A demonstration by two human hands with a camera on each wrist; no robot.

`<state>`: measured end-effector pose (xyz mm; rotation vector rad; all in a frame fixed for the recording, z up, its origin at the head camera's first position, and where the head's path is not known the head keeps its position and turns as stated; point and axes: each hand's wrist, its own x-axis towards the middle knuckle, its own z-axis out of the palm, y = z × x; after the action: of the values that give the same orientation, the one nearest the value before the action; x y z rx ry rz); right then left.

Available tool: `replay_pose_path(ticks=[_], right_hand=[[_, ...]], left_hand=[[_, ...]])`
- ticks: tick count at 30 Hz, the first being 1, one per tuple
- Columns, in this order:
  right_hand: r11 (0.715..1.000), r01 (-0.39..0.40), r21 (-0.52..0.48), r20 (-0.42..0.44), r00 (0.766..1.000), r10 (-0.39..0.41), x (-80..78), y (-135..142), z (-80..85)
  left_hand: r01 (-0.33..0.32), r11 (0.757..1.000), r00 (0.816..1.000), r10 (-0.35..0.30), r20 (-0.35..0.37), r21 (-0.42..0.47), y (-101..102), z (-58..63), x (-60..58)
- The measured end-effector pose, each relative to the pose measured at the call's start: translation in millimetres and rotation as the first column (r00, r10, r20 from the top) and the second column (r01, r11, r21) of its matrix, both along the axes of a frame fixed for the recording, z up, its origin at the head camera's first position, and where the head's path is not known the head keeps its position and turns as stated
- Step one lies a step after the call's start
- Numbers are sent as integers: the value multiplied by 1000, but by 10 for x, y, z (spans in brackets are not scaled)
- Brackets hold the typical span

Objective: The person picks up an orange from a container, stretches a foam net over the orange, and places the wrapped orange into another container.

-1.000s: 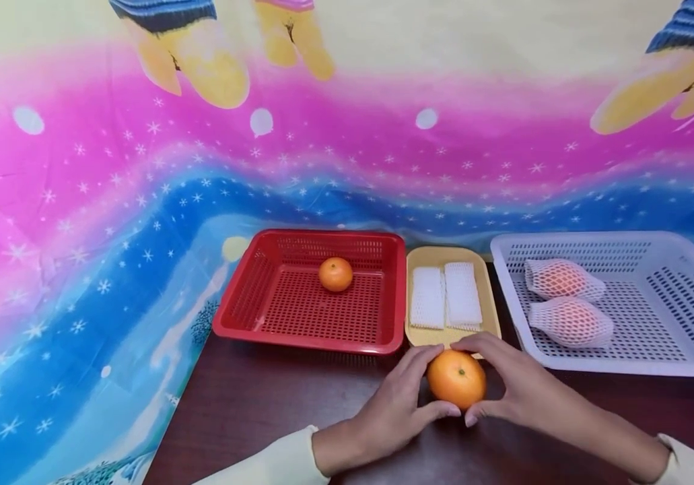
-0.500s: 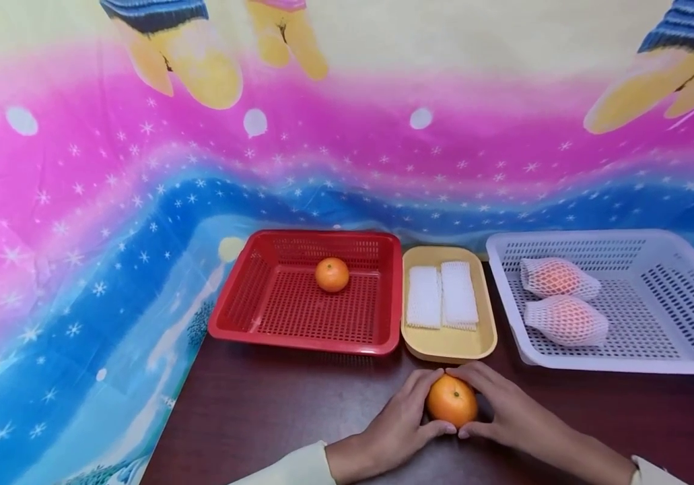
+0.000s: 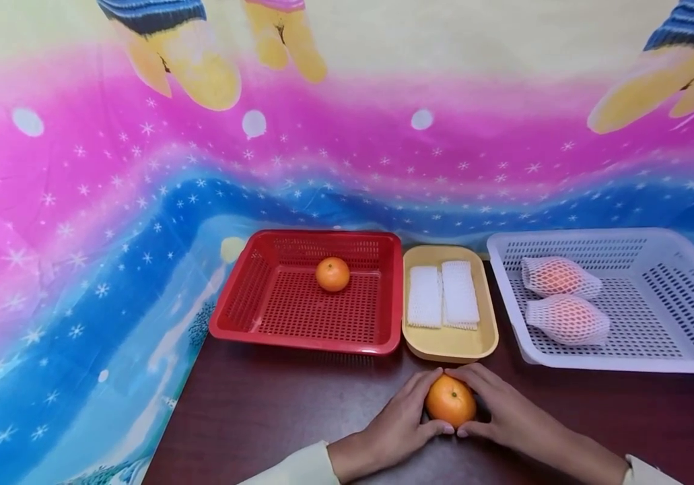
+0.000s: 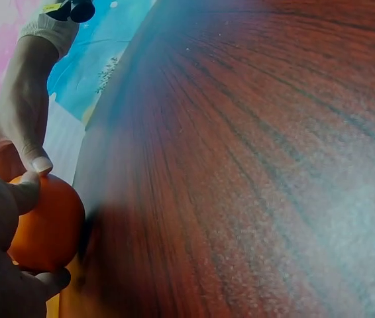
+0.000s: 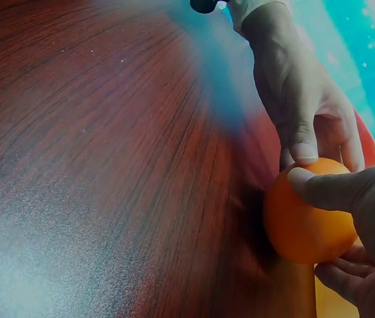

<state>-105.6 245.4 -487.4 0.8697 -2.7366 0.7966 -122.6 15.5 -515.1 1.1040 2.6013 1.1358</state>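
Observation:
Both hands hold one orange low over the dark wooden table, in front of the yellow tray. My left hand curves round its left side and my right hand round its right. The two thumbs nearly meet at its near side, and the fingertips come together at its far side. Seen from the left wrist, the orange lies between thumb and fingers; the right wrist view shows the same grip on the orange. Whether it touches the table is hard to tell.
At the back left, a red basket contains another orange. White foam net sleeves lie flat in the yellow tray beside it. In the pale basket on the right are two net-wrapped fruits. A printed cloth hangs behind.
Both hands have brought the orange down and toward the person, away from the yellow tray, and closed in around it. Over the last half second they have barely moved.

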Motion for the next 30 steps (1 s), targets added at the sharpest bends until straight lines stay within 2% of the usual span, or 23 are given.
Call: replay_pose_path(ticks=[4, 10, 15, 17, 21, 24, 27, 30], right_hand=[[1000, 10, 25, -5, 1000, -10, 5, -14, 13], [995, 29, 97, 7, 1000, -29, 16, -24, 60], [978, 55, 202, 108, 991, -78, 1, -57, 277], [974, 72, 213, 133, 986, -102, -45, -74, 403], [975, 135, 177, 132, 978, -159, -239, -78, 635], [962, 190, 198, 143, 965, -220, -478, -55, 759], [933, 229, 277, 161, 947, -280, -779, -46, 813], [892, 233, 389, 203, 922, -329, -1090, -93, 831]], left_hand=[[1, 1000, 1000, -1, 19, -3, 0, -14, -7], [-1, 1000, 1000, 1, 5, -17, 3, -17, -8], [-15, 1000, 1000, 15, 26, -9, 6, -20, -8], [-24, 1000, 999, 24, 44, -10, 4, -16, -7], [-42, 999, 997, 43, 69, -18, 5, -6, -12], [-51, 999, 996, 52, 66, -17, 11, 2, -21], [-55, 998, 997, 55, 54, -16, 19, 1, -23], [-57, 998, 997, 58, 44, -17, 25, -4, -16]])
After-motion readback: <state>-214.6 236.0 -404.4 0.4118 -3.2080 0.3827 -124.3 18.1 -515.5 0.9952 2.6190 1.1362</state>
